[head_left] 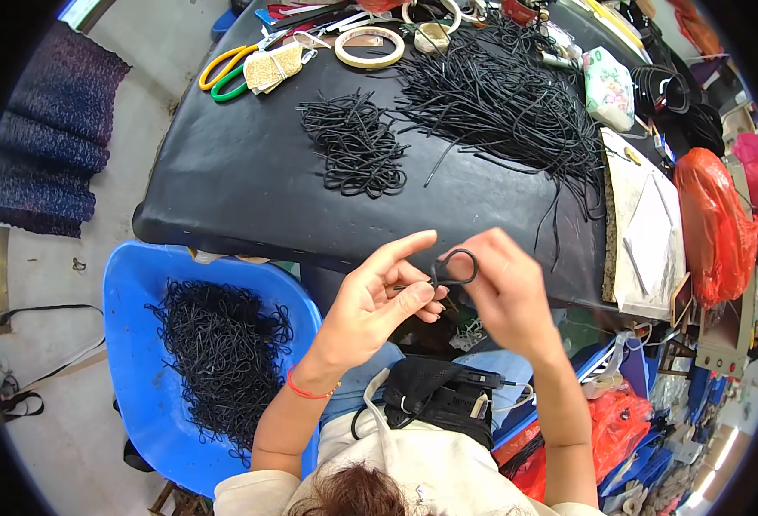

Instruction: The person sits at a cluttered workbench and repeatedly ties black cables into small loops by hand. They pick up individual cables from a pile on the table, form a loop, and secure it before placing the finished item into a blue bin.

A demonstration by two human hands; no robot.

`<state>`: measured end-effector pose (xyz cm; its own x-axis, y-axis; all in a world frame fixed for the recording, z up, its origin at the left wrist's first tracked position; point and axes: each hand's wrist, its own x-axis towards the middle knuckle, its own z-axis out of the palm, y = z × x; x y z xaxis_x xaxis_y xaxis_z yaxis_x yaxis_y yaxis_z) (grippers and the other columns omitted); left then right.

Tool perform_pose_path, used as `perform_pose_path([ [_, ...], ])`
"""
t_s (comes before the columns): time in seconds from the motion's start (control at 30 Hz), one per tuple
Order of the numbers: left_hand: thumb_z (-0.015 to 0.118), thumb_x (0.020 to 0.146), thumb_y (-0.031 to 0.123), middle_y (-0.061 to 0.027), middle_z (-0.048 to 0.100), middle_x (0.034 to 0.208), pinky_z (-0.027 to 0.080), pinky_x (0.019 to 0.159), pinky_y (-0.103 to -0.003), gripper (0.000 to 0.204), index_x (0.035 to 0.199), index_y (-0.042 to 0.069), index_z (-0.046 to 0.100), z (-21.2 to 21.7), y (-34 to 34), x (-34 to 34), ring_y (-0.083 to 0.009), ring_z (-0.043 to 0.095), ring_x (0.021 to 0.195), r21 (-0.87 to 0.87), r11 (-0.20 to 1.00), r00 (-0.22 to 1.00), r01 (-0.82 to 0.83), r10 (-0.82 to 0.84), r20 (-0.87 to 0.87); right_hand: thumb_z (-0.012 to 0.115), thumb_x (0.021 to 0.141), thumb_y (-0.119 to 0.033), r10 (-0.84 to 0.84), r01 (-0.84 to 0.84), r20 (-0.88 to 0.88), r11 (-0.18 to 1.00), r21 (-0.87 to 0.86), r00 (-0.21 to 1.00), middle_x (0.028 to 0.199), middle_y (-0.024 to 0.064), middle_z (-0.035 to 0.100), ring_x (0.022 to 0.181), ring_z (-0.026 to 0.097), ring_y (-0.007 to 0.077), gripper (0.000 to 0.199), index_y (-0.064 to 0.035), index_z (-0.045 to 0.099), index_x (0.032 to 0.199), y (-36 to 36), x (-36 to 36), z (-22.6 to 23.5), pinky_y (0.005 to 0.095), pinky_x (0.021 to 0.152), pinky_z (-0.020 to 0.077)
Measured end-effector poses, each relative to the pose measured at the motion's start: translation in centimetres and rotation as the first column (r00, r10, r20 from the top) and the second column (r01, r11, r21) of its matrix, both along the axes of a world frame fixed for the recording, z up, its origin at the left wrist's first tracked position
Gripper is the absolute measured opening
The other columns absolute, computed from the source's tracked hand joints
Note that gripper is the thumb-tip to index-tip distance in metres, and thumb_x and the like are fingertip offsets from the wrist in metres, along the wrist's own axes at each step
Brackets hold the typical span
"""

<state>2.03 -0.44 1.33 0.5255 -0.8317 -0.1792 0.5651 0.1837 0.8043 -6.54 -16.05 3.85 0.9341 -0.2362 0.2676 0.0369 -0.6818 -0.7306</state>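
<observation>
Probably loop-tying — left hand (368,301) pinches the black cord (475,264); right hand (509,288) at its three o'clock, grip unclear — next likely calls for pulling snug

The site is a workshop. Loose black cords (503,107) are heaped toward the far right corner of the table (233,172); scissors (227,76) and a tape roll (369,63) (typical of bench work) lie near its far edge. A cord-filled blue tub (134,344) adjoins its near left corner.

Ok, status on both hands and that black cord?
Left hand pinching looped black cord. Right hand at the loop, grip unclear. Nothing visibly blocking either hand.
</observation>
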Motion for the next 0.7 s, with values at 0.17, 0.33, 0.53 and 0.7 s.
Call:
perform_pose_path([
  [0.17, 0.054, 0.088, 0.006, -0.0082, 0.061, 0.095, 0.051, 0.071, -0.023, 0.023, 0.110, -0.002, 0.055, -1.1, -0.1, 0.7, -0.0103, 0.059, 0.079, 0.053, 0.996, 0.997, -0.070, 0.068, 0.034, 0.059, 0.075, 0.006, -0.073, 0.073, 0.024, 0.997, 0.005, 0.997, 0.069, 0.0105, 0.053, 0.059, 0.051, 0.0235, 0.015, 0.0006, 0.060, 0.089, 2.1, -0.6, -0.4, 0.0314, 0.053, 0.0425],
  [0.33, 0.057, 0.085, 0.003, -0.0089, 0.063, 0.096, 0.051, 0.073, -0.025, 0.019, 0.104, -0.001, 0.059, -1.6, -0.4, 0.2, -0.0125, 0.061, 0.082, 0.085, 0.987, 0.987, -0.139, 0.131, 0.088, 0.055, 0.085, -0.001, 0.145, 0.054, -0.194, 0.652, 0.756, 0.970, 0.090, 0.0092, 0.066, 0.079, 0.062, 0.0100, 0.022, 0.0003, 0.061, 0.105, 2.6, -1.6, 0.2, 0.0231, 0.068, 0.0507],
  [0.53, 0.060, 0.082, 0.000, -0.0106, 0.063, 0.091, 0.051, 0.073, -0.024, 0.018, 0.100, -0.003, 0.058, -1.2, -0.4, -0.2, -0.0126, 0.061, 0.084, 0.052, 0.974, 0.975, -0.219, 0.218, 0.033, 0.062, 0.084, -0.008, -0.070, 0.197, -0.211, 0.713, 0.673, 0.975, 0.074, 0.0025, 0.063, 0.064, 0.055, 0.0040, 0.013, 0.0010, 0.061, 0.093, 2.8, -1.3, -0.4, 0.0180, 0.057, 0.0444],
  [0.7, 0.061, 0.080, -0.003, -0.0094, 0.063, 0.089, 0.050, 0.073, -0.023, 0.016, 0.096, -0.004, 0.058, -1.1, -1.1, -1.7, -0.0108, 0.060, 0.083, 0.063, 0.911, 0.893, -0.407, 0.382, 0.238, 0.065, 0.082, -0.010, -0.281, 0.346, -0.201, 0.779, 0.523, 0.938, 0.067, 0.0004, 0.061, 0.058, 0.051, 0.0015, 0.013, 0.0007, 0.057, 0.081, 4.1, -0.7, -1.0, 0.0159, 0.050, 0.0399],
])
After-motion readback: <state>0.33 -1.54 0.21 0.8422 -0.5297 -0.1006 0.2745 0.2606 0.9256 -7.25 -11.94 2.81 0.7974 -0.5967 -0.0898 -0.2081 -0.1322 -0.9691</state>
